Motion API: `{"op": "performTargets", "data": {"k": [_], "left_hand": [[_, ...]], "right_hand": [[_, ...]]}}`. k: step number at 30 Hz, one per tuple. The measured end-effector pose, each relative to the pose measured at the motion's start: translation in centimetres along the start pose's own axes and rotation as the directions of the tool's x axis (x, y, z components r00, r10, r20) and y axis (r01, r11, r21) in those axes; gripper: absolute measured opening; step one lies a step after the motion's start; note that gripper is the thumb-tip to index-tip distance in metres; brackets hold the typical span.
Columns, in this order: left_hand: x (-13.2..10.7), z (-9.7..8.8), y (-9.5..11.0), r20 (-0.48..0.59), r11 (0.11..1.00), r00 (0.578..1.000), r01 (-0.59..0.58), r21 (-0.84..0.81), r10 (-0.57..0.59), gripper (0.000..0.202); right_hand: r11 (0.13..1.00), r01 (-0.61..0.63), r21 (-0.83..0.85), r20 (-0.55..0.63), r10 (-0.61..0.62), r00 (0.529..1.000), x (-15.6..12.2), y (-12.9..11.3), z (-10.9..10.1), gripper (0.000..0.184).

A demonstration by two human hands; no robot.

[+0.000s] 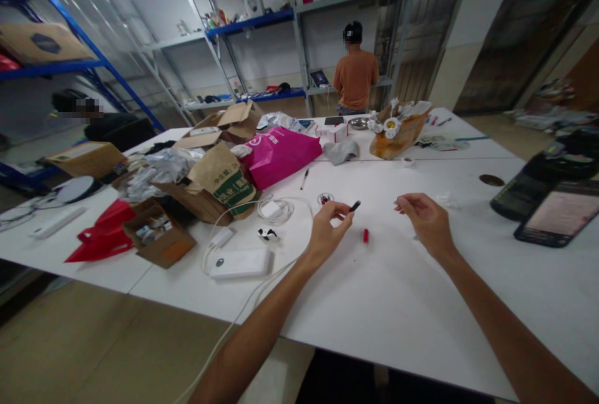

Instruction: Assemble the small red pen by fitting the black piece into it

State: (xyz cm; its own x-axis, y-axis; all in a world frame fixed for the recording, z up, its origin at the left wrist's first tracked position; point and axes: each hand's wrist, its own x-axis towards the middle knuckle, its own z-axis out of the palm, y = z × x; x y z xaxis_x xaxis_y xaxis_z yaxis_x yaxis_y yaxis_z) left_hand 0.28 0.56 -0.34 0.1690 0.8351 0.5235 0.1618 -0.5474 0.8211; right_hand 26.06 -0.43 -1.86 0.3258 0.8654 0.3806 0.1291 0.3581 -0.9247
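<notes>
My left hand [327,231] pinches a small black cylindrical piece [355,206] between thumb and fingertips, above the white table [374,316]. To its right, my right hand [428,224] is raised with thumb and fingers pressed together; whatever is between them, if anything, is too small to make out. Between and below the two hands, a short red cylinder [365,235] lies on the table. A small round holder [325,198] with dark and red pieces sits just behind my left hand, partly covered by it.
To the left are a white power bank [241,263], a coiled white cable [276,209], an open cardboard box [159,235] and a magenta bag [283,154]. A phone [559,213] leans at the right beside a black object [538,176]. A person [355,76] stands by the shelves.
</notes>
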Motion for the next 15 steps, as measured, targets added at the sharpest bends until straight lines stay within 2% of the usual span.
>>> {"op": "performTargets", "data": {"k": [4,8,11,15], "left_hand": [[0.0,-0.1,-0.2,0.030,0.995,0.996,-0.081,0.056,0.080,0.013],[-0.1,0.1,-0.2,0.066,0.971,0.983,-0.183,0.156,0.174,0.013],[-0.2,0.3,-0.1,0.113,0.960,0.975,-0.211,0.184,0.193,0.014],[-0.4,0.3,-0.1,0.143,0.965,0.972,-0.208,0.161,0.186,0.017]], "right_hand": [[1.000,-0.004,-0.006,0.094,0.004,0.996,-0.5,0.2,0.5,0.041],[0.995,0.071,-0.068,0.228,-0.054,0.972,-1.4,-0.1,1.1,0.035],[0.989,0.119,-0.086,0.306,-0.087,0.948,-1.9,-0.2,1.5,0.032],[0.979,0.159,-0.126,0.347,-0.106,0.932,-2.1,0.0,1.6,0.031]]}}
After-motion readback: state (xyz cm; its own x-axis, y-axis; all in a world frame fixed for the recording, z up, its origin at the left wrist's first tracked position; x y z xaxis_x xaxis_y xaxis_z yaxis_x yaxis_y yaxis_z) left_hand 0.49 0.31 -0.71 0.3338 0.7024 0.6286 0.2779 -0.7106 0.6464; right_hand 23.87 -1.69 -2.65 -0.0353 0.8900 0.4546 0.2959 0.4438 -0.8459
